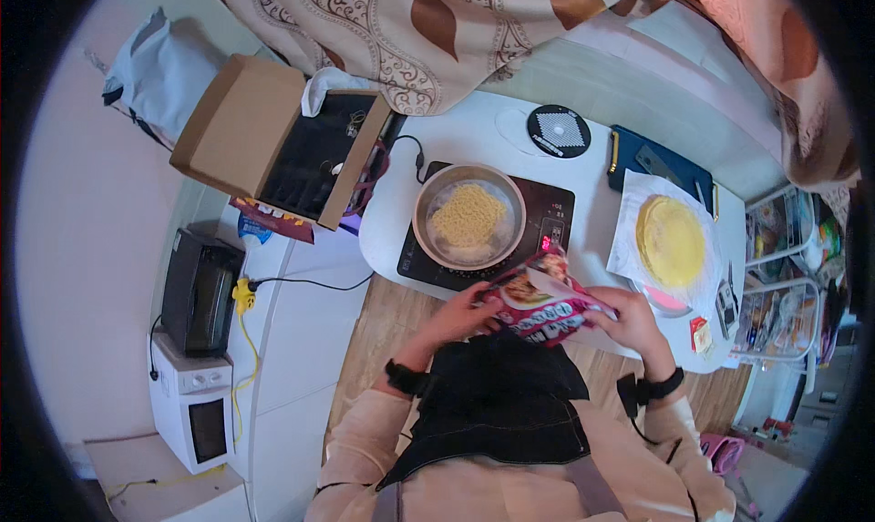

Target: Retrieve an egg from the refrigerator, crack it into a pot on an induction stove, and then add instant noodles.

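Note:
Between them, my left hand and my right hand hold a red instant noodle packet by its two sides, in front of the table's near edge. Whether the packet still has anything inside cannot be told. Just beyond it, a round metal pot stands on a black induction cooktop with a lit red display. A block of dry-looking noodles lies in the pot, with whitish, bubbly liquid around it.
Yellow round sheets lie on white paper at the right. Behind them is a dark blue tray. A perforated black disc lies at the back. Leftward are an open cardboard box and the cooktop's black cord.

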The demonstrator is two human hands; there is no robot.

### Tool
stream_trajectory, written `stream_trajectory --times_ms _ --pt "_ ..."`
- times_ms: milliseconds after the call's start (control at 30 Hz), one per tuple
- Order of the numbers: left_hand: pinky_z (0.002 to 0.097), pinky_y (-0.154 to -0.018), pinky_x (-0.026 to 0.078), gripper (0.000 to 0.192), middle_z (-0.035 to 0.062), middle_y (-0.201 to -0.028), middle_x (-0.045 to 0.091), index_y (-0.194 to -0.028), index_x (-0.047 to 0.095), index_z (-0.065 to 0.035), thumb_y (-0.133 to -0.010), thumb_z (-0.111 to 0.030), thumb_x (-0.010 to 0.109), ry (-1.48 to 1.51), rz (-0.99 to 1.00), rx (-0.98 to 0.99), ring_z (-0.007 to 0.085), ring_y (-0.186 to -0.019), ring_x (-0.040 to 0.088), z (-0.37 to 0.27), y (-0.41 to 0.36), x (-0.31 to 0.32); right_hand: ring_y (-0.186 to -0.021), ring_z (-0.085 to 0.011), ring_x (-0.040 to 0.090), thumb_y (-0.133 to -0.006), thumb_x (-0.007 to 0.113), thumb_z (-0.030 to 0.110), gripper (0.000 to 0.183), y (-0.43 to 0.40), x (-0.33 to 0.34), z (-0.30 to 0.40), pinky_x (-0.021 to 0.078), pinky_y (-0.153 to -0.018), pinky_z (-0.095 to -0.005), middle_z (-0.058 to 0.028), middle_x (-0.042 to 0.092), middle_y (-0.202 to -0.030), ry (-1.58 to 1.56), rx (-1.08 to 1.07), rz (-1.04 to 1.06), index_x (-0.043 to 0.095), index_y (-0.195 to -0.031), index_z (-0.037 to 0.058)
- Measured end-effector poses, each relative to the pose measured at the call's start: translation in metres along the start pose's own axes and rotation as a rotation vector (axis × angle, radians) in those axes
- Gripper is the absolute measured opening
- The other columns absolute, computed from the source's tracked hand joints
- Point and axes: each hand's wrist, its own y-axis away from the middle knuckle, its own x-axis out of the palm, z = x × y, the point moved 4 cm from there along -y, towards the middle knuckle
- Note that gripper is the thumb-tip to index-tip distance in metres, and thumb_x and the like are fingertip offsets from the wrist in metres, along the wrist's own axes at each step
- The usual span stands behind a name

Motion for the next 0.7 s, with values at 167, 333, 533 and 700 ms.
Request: stream_trajectory --times_ms 167,333,533,700 --pt "0.0268 -0.069 0.051 0.041 0.0091 -0.097 0.059 -0.114 0.046 -0.0047 -0.085 -0.032 0.054 0.191 0.346 -0.207 0.0151 -0.079 0.060 0.048 -0.041 0.063 -0.083 -0.0325 0.061 -0.075 0.062 0.019 0.036 0.106 0.007 -0.001 0.0482 -0.073 -0.0339 -0.0215 0.060 -0.094 0.171 0.248 -0.211 0.057 -0.105 0.0006" --pt "0.0313 -0.078 0.050 0.036 0.0114 -0.106 0.056 -0.115 0.045 -0.0038 -0.087 -0.025 0.052 0.340 0.440 -0.240 0.0200 -0.090 0.058 0.100 -0.079 0.103 -0.073 -0.0319 0.062 -0.079 0.053 0.016 0.034 0.210 0.012 0.009 0.0480 -0.066 -0.0362 -0.0211 0.061 -0.082 0.188 0.695 -0.510 0.054 -0.110 0.0028" --pt "0.0324 -0.083 0.049 0.029 0.0137 -0.105 0.053 -0.110 0.046 -0.0001 -0.085 -0.015 0.052 0.544 0.265 -0.331 0.0231 -0.099 0.052 0.135 -0.121 0.123 -0.061 -0.0310 0.059 -0.079 0.054 0.017 0.022 0.285 0.017 -0.009 0.0466 -0.056 -0.0375 -0.0165 0.059 -0.066 0.177 1.089 -0.612 0.059 -0.098 0.0077" --pt "0.0360 -0.090 0.046 0.033 0.0168 -0.108 0.049 -0.112 0.041 0.0046 -0.085 -0.011 0.050 0.734 0.160 -0.323 0.0286 -0.101 0.049 0.147 -0.130 0.153 -0.060 -0.0322 0.058 -0.081 0.052 0.023 0.019 0.297 -0.001 -0.038 0.0471 -0.054 -0.0399 -0.0162 0.059 -0.064 0.313 0.912 -0.478 0.059 -0.091 0.0086"
